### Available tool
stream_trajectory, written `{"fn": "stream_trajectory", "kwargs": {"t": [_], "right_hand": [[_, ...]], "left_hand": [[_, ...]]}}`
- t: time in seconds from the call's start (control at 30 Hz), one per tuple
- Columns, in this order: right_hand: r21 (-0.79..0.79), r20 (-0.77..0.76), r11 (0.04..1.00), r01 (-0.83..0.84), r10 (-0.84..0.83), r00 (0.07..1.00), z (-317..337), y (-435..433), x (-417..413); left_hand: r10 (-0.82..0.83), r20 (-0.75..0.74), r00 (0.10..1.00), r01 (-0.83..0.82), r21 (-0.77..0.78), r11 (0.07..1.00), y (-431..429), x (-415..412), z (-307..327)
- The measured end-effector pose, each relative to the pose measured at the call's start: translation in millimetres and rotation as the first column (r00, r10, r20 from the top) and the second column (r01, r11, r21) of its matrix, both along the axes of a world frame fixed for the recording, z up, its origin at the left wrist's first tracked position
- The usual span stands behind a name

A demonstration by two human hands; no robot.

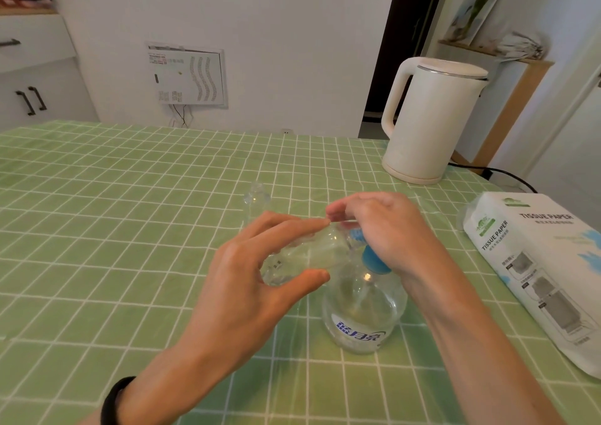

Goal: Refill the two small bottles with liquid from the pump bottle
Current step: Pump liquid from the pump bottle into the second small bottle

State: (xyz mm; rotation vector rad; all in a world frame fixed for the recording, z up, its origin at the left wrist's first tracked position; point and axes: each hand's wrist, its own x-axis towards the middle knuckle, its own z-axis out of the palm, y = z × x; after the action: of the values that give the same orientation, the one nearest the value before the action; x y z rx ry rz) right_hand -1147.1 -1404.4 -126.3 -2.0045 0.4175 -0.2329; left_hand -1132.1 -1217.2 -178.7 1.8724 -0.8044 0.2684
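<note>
The left hand (257, 278) holds a small clear plastic bottle (302, 255) tilted on its side between thumb and fingers, its mouth at the blue pump head (359, 234) of the big transparent pump bottle (361, 314). This one stands on the green checked tablecloth (130, 197). The right hand (387, 229) lies on the pump with fingers curled, and a second small clear bottle (257, 197) stands upright just behind, near a white electric kettle (429, 122).
</note>
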Motion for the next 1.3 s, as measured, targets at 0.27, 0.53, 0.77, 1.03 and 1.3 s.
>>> {"fn": "stream_trajectory", "kwargs": {"t": [0.27,0.53,0.77,1.03,1.3], "right_hand": [[-0.030,0.040,1.000,0.007,-0.006,0.999,2.1,-0.4,-2.1],[0.014,0.015,1.000,-0.004,0.004,1.000,0.1,-1.4,2.4],[-0.046,0.019,0.999,-0.021,0.021,1.000,1.3,-0.3,-2.5],[-0.027,0.027,1.000,-0.003,0.004,1.000,3.9,1.3,-0.6],[-0.009,-0.004,1.000,-0.004,0.004,1.000,0.8,-1.8,-2.2]], "left_hand": [[-0.011,0.015,1.000,0.011,0.005,1.000,1.6,-2.2,6.0],[-0.009,0.010,1.000,0.009,0.007,1.000,0.2,0.5,3.6],[-0.017,-0.001,1.000,0.017,-0.010,1.000,0.3,-1.8,2.5],[-0.020,-0.008,1.000,0.020,-0.016,1.000,1.8,-0.6,7.8],[-0.029,-0.028,0.999,0.028,-0.024,0.999,0.8,-1.6,6.8]]}}
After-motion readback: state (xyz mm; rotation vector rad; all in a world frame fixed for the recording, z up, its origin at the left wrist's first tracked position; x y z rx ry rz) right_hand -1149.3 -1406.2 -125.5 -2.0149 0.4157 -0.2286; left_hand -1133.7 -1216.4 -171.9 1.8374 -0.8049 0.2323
